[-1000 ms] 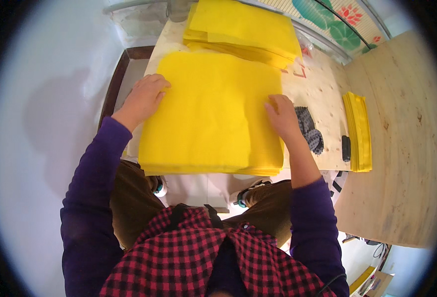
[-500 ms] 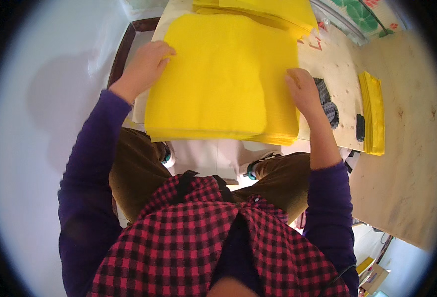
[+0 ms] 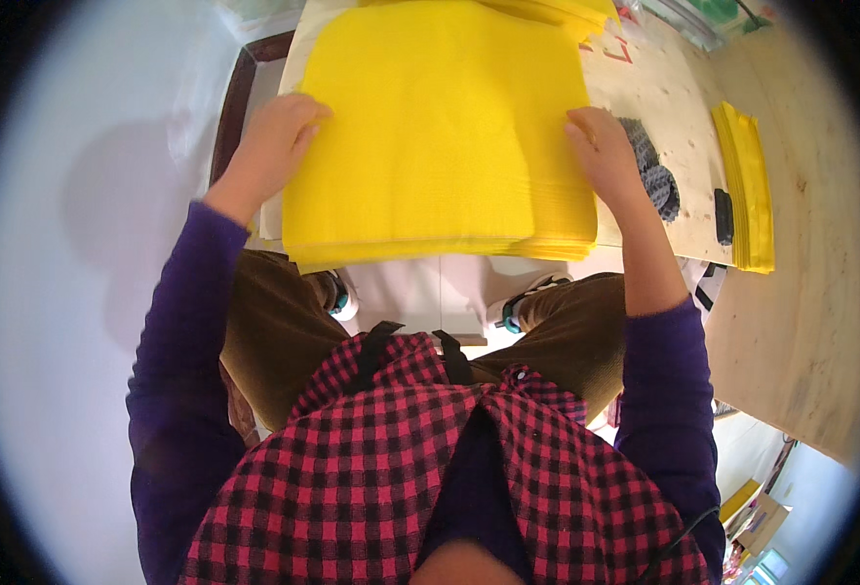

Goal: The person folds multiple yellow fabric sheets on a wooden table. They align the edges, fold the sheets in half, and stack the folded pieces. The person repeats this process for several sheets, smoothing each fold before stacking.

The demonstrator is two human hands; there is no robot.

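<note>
A stack of yellow fabric sheets [image 3: 430,146] lies before me on the wooden table, its near edge showing several layers. At the left edge, my left hand [image 3: 279,141] is closed on the top sheet, thumb and fingers pinching its side. My right hand [image 3: 605,151] grips the opposite side with curled fingers. Part of its fingertips is hidden, as is how many layers either hand holds. Along the right of the stack, the layers beneath stick out slightly past the top sheet.
More yellow sheets [image 3: 547,12] lie behind the stack. To the right are a grey patterned cloth bundle [image 3: 651,171], a small black object [image 3: 723,216] and a narrow folded yellow pile [image 3: 745,185]. A wooden panel [image 3: 791,322] stands at far right; a pale wall [image 3: 89,292] is at left.
The view has shifted, so the stack sits higher in the picture. The top sheet looks spread a little farther toward the right. Both hands stay at its two sides.
</note>
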